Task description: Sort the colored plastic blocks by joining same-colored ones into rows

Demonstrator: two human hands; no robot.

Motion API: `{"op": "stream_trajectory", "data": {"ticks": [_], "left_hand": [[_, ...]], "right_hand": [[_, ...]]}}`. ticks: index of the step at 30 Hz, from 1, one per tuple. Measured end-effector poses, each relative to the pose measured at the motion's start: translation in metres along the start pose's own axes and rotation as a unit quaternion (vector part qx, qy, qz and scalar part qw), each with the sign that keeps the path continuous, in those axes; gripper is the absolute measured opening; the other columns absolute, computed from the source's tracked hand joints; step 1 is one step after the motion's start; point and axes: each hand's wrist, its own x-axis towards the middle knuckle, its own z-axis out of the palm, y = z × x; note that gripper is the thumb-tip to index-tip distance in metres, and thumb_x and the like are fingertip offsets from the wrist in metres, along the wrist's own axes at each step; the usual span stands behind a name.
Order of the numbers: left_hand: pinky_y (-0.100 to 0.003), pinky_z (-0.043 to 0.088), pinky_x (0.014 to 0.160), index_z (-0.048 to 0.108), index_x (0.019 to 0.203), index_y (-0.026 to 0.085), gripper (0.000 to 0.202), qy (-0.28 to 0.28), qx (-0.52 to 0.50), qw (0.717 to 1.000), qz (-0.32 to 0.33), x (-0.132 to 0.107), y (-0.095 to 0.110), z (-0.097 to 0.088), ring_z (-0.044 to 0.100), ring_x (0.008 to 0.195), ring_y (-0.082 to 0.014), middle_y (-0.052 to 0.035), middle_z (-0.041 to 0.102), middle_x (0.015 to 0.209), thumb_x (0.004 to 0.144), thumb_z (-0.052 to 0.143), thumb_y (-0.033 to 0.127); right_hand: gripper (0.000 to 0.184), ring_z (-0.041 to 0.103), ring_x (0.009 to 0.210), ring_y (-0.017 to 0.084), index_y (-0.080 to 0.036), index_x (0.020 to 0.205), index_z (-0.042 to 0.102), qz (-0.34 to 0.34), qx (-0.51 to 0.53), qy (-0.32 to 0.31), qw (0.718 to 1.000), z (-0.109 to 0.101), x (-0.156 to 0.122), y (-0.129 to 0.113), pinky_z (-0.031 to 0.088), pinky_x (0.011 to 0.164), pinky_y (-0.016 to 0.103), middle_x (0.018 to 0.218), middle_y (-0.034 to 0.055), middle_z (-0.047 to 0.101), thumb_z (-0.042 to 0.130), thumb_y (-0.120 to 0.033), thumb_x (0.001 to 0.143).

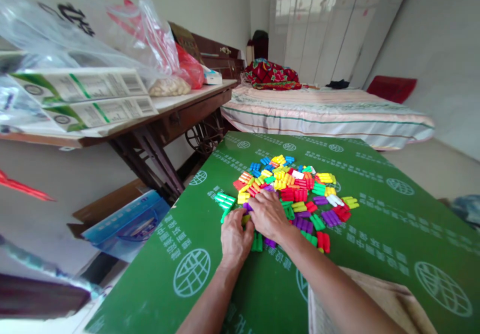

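Observation:
Many small ribbed plastic building pieces (294, 194) in several colours lie in a loose heap on the green tabletop (157, 279). At the heap's near left side, my left hand (236, 236) is closed, fingers curled around a small piece that they mostly hide. My right hand (268, 214) touches it from the right, its fingers bent down and pinched beside a purple piece (246, 206). A bit of yellow-green shows between the hands. Just beyond my left hand lies a cluster of green pieces (225, 201). Both sets of fingertips are partly hidden.
Left of the tabletop stands a sewing-machine table (176, 116) bearing cartons (97, 99) and plastic bags (161, 39). A blue box (125, 224) sits below it. A bed (322, 111) stands behind. Beige cloth (369, 299) lies under my right forearm.

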Motion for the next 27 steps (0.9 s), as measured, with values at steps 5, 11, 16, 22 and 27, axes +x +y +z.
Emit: {"op": "stream_trajectory", "data": {"ticks": [5,11,16,22,27], "left_hand": [[-0.051,0.049,0.097,0.066,0.1,0.014,0.042,-0.007,-0.003,1.0,-0.003,0.007,-0.006,-0.001,0.061,0.103,-0.0313,-0.0152,0.07,0.104,0.071,0.046,0.037],[-0.049,0.047,0.101,0.066,0.104,0.013,0.052,-0.031,0.011,0.999,-0.018,0.011,-0.004,-0.002,0.061,0.108,-0.0307,-0.0155,0.069,0.11,0.071,0.043,0.047],[-0.049,0.046,0.102,0.065,0.105,0.015,0.057,-0.054,0.031,0.997,-0.044,0.013,0.001,-0.007,0.059,0.111,-0.0304,-0.0142,0.069,0.111,0.071,0.041,0.054],[-0.049,0.047,0.102,0.066,0.101,0.017,0.06,-0.082,0.042,0.995,-0.041,0.016,0.004,-0.009,0.06,0.111,-0.0307,-0.0133,0.068,0.114,0.069,0.04,0.06],[-0.049,0.045,0.105,0.067,0.098,0.017,0.063,-0.109,0.057,0.991,-0.048,0.023,0.009,-0.012,0.058,0.116,-0.032,-0.0143,0.067,0.117,0.065,0.039,0.063]], "right_hand": [[0.016,0.058,0.109,0.024,-0.016,0.088,0.071,-0.01,-0.024,-0.011,1.0,0.002,0.019,-0.003,0.043,0.093,0.037,0.096,0.0061,0.073,0.058,-0.011,0.08],[0.012,0.063,0.096,0.023,-0.021,0.087,0.071,-0.025,-0.046,0.058,0.997,-0.005,0.014,0.001,0.049,0.088,0.033,0.091,0.0062,0.072,0.062,-0.015,0.083],[0.01,0.066,0.09,0.024,-0.026,0.093,0.07,0.026,0.041,0.172,0.984,-0.025,-0.011,0.031,0.052,0.084,0.036,0.089,0.0077,0.072,0.062,-0.026,0.087],[0.024,0.069,0.081,0.019,-0.023,0.09,0.071,0.261,0.21,0.238,0.912,-0.045,-0.101,0.128,0.052,0.073,0.03,0.091,0.0022,0.075,0.059,-0.043,0.084],[0.046,0.063,0.06,0.016,-0.021,0.065,0.065,0.415,0.131,0.151,0.888,-0.053,-0.174,0.188,0.044,0.057,0.024,0.06,0.0008,0.067,0.043,-0.053,0.091]]}}
